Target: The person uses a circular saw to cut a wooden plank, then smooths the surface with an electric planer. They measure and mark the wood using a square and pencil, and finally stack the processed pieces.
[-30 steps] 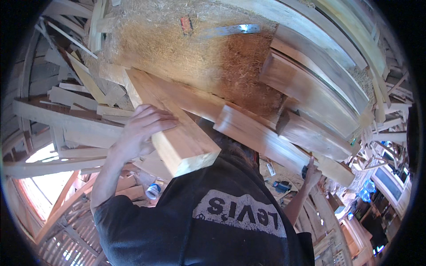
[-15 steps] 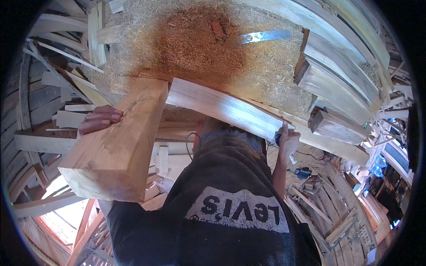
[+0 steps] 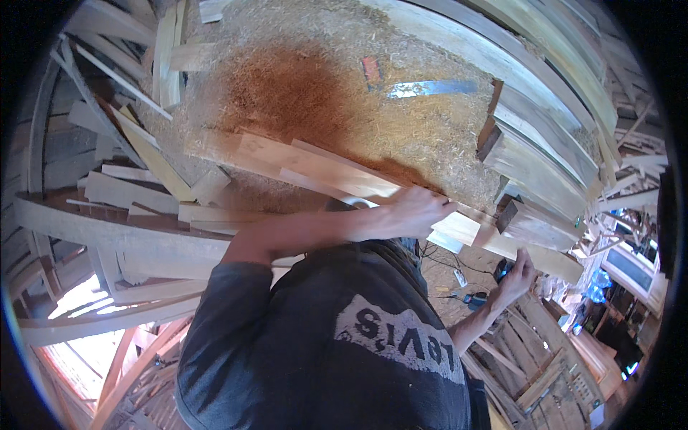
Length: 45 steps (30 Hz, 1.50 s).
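Observation:
My left forearm reaches across my body, and my left hand (image 3: 419, 211) is closed over a pale wooden board (image 3: 344, 170) in front of me. The fingers curl at its right part, slightly smeared by motion. This board lies among other lengths of wood along a long plank (image 3: 548, 261). The hand and forearm hide part of the wood. Further right, my right hand (image 3: 520, 276) is closed beside the plank's near edge. Next to its fingers sits a small dark object (image 3: 504, 269) whose kind I cannot make out.
Wood shavings cover the surface ahead, with a shiny metal strip (image 3: 433, 87) and a red-and-black item (image 3: 372, 73) on them. Stacked beams (image 3: 537, 168) stand at right, loose boards (image 3: 136, 190) at left. A dark blue power tool (image 3: 474, 299) and cords lie below right.
The thick block is no longer raised in my left hand, which has crossed to the right onto the wood. My right hand has left the pale board's end and moved right and nearer.

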### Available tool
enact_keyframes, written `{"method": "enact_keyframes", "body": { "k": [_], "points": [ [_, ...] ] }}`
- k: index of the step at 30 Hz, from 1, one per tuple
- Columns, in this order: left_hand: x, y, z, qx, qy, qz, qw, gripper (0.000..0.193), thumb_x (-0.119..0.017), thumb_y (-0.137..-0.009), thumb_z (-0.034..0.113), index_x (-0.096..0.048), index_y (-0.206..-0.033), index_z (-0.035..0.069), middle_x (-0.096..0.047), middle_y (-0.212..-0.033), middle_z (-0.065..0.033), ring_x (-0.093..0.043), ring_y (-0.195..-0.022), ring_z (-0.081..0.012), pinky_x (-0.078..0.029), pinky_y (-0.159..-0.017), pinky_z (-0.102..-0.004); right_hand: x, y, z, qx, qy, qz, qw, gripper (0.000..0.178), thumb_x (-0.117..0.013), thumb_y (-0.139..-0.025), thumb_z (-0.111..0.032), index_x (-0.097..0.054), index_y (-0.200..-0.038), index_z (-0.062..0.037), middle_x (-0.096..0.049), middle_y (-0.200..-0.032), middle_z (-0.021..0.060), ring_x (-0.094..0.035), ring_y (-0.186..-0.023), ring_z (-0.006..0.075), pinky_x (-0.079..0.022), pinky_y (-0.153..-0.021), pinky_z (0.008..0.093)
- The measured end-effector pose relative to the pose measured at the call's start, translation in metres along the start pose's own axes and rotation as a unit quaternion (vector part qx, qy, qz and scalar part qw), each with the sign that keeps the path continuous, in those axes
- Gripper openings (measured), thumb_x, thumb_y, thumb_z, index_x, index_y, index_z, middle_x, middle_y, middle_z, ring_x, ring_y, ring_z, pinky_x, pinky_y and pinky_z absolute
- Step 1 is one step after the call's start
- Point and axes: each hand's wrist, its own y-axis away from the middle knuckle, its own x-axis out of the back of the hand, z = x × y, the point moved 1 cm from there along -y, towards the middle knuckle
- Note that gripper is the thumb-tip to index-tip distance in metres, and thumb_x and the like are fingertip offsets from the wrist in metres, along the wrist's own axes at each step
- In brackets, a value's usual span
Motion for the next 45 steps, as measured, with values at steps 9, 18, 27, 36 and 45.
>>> {"method": "enact_keyframes", "body": {
  "k": [9,18,27,36,45],
  "points": [
    [-0.057,0.071,-0.12,0.049,0.058,0.041,0.996,0.056,-0.08,-0.083,0.035,-0.064,-0.128,0.004,-0.07,-0.116,-0.0203,-0.069,-0.109,-0.0373,-0.056,-0.09,-0.0509,-0.012,0.035,0.045,-0.115,0.055,-0.165,0.978,0.042,-0.075,-0.097,-0.033,-0.069,-0.119,0.0019,-0.068,-0.097,0.0057,-0.059,-0.085,0.0138,-0.046,-0.078,0.0288],
    [-0.012,0.258,-0.189,0.169,-0.168,0.175,0.955,0.074,-0.081,-0.066,0.013,-0.061,-0.137,0.007,-0.063,-0.144,-0.0102,-0.056,-0.135,-0.029,-0.039,-0.114,-0.0485,-0.071,0.083,0.016,-0.215,-0.006,-0.349,0.912,0.052,-0.075,-0.1,-0.019,-0.059,-0.145,0.0006,-0.071,-0.124,0.0088,-0.061,-0.111,0.013,-0.046,-0.098,0.0279],
    [-0.041,0.259,-0.169,0.195,-0.177,0.197,0.945,0.061,-0.07,-0.073,0.0,-0.068,-0.133,0.012,-0.062,-0.147,-0.0018,-0.053,-0.141,-0.0214,-0.036,-0.115,-0.0428,-0.047,0.116,0.07,-0.222,-0.04,-0.329,0.917,0.048,-0.075,-0.099,-0.016,-0.061,-0.143,-0.0005,-0.071,-0.115,0.0029,-0.06,-0.099,0.0094,-0.047,-0.088,0.0268],
    [0.028,0.211,-0.166,0.225,-0.004,-0.043,0.973,0.063,-0.079,-0.08,0.016,-0.061,-0.141,0.009,-0.06,-0.147,-0.0154,-0.053,-0.139,-0.0349,-0.039,-0.117,-0.0469,-0.057,0.076,0.011,-0.112,0.07,-0.254,0.958,0.04,-0.066,-0.105,-0.029,-0.069,-0.135,-0.0031,-0.074,-0.104,0.0054,-0.066,-0.085,0.0111,-0.049,-0.074,0.0261],
    [0.046,0.13,-0.252,0.188,0.14,-0.094,0.968,0.075,-0.087,-0.08,0.032,-0.059,-0.145,0.005,-0.068,-0.138,-0.0169,-0.062,-0.129,-0.0337,-0.048,-0.108,-0.043,-0.11,-0.026,0.042,-0.123,0.08,-0.313,0.938,0.039,-0.074,-0.098,-0.041,-0.08,-0.106,-0.0033,-0.073,-0.082,0.0047,-0.065,-0.071,0.0102,-0.049,-0.065,0.0269]
  ]
}}
